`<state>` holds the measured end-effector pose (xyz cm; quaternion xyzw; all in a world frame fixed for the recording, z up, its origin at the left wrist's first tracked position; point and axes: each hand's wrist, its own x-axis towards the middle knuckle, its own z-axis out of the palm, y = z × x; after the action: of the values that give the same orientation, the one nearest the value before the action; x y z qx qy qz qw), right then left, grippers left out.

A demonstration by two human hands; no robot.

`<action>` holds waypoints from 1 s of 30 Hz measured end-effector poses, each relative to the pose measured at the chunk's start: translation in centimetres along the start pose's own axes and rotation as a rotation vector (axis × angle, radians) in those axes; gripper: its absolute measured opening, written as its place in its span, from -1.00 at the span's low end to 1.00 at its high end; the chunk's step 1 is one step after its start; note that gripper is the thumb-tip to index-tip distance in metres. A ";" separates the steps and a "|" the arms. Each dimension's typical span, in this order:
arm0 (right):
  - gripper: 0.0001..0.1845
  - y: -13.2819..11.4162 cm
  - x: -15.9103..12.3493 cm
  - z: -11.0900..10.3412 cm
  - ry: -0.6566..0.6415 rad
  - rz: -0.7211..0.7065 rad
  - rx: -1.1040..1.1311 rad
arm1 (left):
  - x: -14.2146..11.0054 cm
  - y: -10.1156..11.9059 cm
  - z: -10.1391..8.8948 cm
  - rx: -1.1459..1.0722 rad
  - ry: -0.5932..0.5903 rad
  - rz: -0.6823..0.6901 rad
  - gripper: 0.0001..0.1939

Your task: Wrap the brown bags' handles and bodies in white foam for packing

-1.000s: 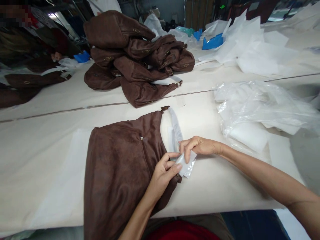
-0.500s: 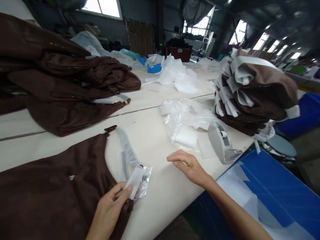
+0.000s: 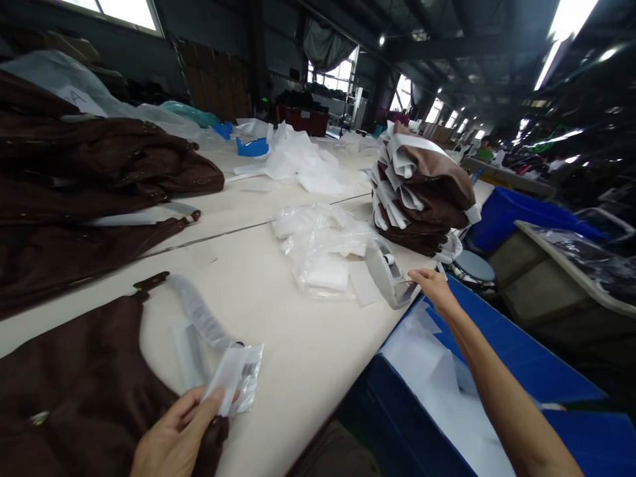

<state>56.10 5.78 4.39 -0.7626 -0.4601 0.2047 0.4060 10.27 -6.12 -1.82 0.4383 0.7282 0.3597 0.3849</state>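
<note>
My left hand (image 3: 181, 424) is closed on a small clear plastic packet (image 3: 252, 377) together with a folded white wrapping piece (image 3: 224, 375). Under it lies a dark brown bag (image 3: 84, 361), whose strap (image 3: 196, 308) is wrapped in thin white foam and curves over the table. At the front end of a grey tape dispenser (image 3: 383, 279), my right hand (image 3: 433, 289) pinches thumb and fingers together on the tape; the tape end itself is hard to see.
Brown bags (image 3: 109, 162) are heaped on the left, and a stack of brown pieces with white lining (image 3: 422, 185) stands at the right. Clear bags and foam sheets (image 3: 322, 248) lie mid-table. A blue box (image 3: 397, 391) sits beside the table edge (image 3: 342, 391).
My right hand has reached right and forward from above the table to the tape dispenser, its fingers closing there. The view has turned right; my left hand keeps its hold on the packet.
</note>
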 end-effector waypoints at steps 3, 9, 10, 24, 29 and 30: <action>-0.68 -0.2 1.1 0.6 -0.062 0.082 -0.003 | 0.1 -0.2 -0.1 -0.042 -0.076 -0.103 -0.54; -0.79 -0.7 1.4 1.0 -0.062 0.185 0.034 | -0.2 0.5 0.2 -0.127 -0.051 -0.104 -0.56; -0.81 -0.8 1.4 1.0 -0.059 0.193 0.048 | -0.2 0.5 0.2 -0.121 -0.058 -0.100 -0.57; -0.67 1.4 -4.0 -1.5 0.095 0.169 0.315 | -0.3 0.6 0.1 -0.068 -0.058 -0.119 -0.61; -0.61 3.0 -5.1 -0.6 0.036 0.274 0.361 | -0.4 1.0 0.1 -0.148 -0.040 -0.188 -0.60; -0.62 3.3 -5.0 -0.2 0.040 0.288 0.362 | -0.6 1.1 0.2 -0.177 -0.038 -0.187 -0.60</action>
<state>55.55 0.57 1.57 -0.7392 -0.2941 0.3245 0.5116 11.02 -6.20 -0.80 0.3394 0.7241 0.3766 0.4676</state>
